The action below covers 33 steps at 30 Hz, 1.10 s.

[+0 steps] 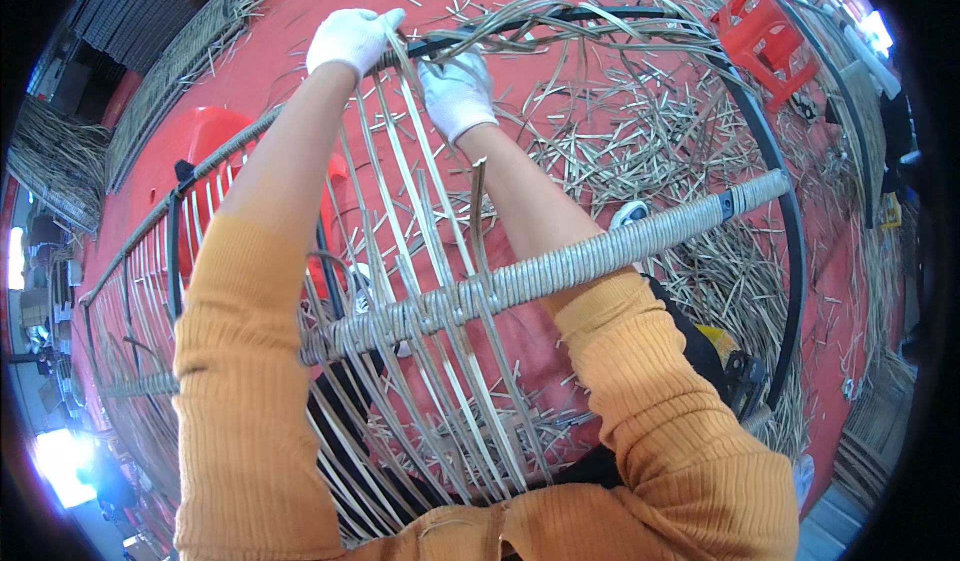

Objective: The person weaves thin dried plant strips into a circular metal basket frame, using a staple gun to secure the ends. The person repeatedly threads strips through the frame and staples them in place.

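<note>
White-gloved left hand (352, 39) closed over black metal frame rim (610, 13), fingers curled round it and pinching top of pale rattan strip (405, 131) just below fingertips. Right hand (456, 91), also gloved, just beside left; fingers bent against rim and strips, grip probably closed, though glove hides detail. Strips run down from fingers, across wrapped crossbar (560, 266) near elbows. Cut strip offcuts (640, 131) litter red floor (560, 81) beyond fingers. Red plastic stool (765, 31) well apart, right of hands.
</note>
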Each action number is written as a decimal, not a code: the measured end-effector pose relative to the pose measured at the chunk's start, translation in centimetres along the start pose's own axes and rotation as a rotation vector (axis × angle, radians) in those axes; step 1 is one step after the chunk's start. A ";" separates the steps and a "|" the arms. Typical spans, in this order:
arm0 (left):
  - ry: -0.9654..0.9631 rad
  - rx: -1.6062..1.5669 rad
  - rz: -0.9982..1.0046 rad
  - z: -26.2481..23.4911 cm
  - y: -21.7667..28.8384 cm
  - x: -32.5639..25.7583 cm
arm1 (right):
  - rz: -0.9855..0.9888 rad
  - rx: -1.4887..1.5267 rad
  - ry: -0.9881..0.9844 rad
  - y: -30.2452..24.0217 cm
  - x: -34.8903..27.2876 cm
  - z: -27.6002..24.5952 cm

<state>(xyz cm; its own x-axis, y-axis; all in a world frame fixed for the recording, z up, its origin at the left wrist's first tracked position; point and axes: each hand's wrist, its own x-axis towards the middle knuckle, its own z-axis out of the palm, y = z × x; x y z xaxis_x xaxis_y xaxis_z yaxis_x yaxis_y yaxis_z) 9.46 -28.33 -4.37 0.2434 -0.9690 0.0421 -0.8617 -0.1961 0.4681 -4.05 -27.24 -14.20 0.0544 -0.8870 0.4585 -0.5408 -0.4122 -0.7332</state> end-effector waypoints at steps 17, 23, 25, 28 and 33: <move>-0.340 -0.455 0.109 0.1 -1.8 1.7 | 0.649 1.483 -0.087 -1.0 -1.5 -1.2; -0.409 0.001 0.078 1.7 -1.5 5.0 | 0.020 0.232 -0.324 2.5 0.9 1.0; -0.325 0.028 0.075 1.2 -1.2 3.6 | -0.370 -0.279 -0.149 3.6 -1.2 0.2; -0.315 -0.363 0.226 0.0 -1.4 -0.1 | -0.205 -0.270 -0.007 5.7 -11.9 -3.8; -0.157 -0.271 0.467 -0.5 -2.2 -4.1 | 0.265 -0.599 -1.028 10.8 -36.0 -14.3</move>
<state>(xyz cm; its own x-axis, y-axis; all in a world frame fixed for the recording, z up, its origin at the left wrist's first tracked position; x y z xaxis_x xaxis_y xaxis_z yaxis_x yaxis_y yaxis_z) 10.54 -23.87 -5.16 -0.2234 -0.9586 0.1767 -0.7121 0.2843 0.6419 -23.87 3.19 -31.41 0.3759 -0.7921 -0.4809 -0.9229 -0.2731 -0.2715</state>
